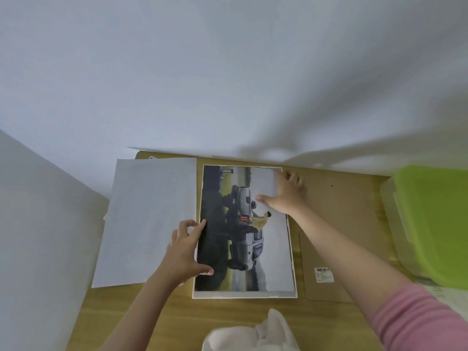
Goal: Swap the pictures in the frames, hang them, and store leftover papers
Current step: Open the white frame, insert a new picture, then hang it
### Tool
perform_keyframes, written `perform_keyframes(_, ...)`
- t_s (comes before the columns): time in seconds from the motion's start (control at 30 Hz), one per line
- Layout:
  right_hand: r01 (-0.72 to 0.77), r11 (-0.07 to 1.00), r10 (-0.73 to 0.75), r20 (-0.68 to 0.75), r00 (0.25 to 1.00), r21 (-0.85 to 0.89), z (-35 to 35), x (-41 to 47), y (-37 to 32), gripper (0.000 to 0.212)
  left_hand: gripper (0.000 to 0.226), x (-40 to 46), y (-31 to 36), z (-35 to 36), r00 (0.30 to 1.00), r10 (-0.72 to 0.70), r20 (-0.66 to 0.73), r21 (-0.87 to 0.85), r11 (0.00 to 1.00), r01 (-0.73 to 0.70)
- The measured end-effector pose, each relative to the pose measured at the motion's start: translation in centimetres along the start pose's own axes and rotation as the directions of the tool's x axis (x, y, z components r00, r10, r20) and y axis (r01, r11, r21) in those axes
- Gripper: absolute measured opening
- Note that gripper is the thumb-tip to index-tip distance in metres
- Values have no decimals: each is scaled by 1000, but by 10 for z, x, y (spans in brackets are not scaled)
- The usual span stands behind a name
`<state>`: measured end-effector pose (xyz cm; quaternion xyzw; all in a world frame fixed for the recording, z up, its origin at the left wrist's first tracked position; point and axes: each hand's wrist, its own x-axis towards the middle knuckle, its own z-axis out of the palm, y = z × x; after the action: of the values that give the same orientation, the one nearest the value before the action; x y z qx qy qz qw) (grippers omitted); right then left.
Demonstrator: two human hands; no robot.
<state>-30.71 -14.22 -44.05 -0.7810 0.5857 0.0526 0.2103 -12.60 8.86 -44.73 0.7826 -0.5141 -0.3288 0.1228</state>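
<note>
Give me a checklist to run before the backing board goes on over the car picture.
1. Picture lies inside the white frame: ok, rim shows along the near and right edges.
2. Picture flat: ok where visible; the right hand rests on its far right corner.
3. Left hand steadies the left edge: ok, grip on that edge.
4. Backing board within reach: ok, beside the frame on the right.
5. Loose white sheets clear of the frame: ok, they lie to its left.
6. Frame's clips: cannot tell.
</note>
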Motion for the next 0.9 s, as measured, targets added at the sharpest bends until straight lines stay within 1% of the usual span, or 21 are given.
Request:
perform_keyframes(0.17, 12, 1000, -11, -33, 999, 17, 3, -1, 0, 93, 110, 0, 0, 0, 1000, 7, -10, -2, 1000, -7)
perform_keyframes(0.33, 63, 998, -62, -70, 996, 19, 0, -8, -2, 80, 110, -1, 0, 0, 1000, 5, -15, 1, 1000, -5)
perform_keyframes(0.4, 98, 992, -89, -108, 990, 79, 2, -15, -2, 75, 110, -1, 0, 0, 1000, 6, -16, 1, 1000, -6)
perform_keyframes(0.47, 134, 972, -105, -154, 982, 193, 5, -25, 0, 72, 110, -1, 0, 0, 1000, 7, -16, 0, 1000, -7)
perform_keyframes(0.53, 171, 921, -119, -166, 979, 350, 7, -37, 4, 72, 111, -2, 0, 1, 1000, 9, -20, -1, 1000, -9)
perform_keyframes(0.6, 186, 875, -122, -168, 978, 447, 8, -52, 8, 73, 111, -2, -1, 1, 1000, 11, -25, -3, 1000, -11)
perform_keyframes(0.73, 167, 854, -79, -195, 978, 493, 17, -81, 16, 70, 112, -2, -2, 1, 999, 17, -27, -3, 1000, -17)
perform_keyframes(0.9, 129, 828, -17, -204, 979, 545, 39, -113, 29, 56, 112, -3, -2, 1, 999, 26, -22, 1, 1000, -26)
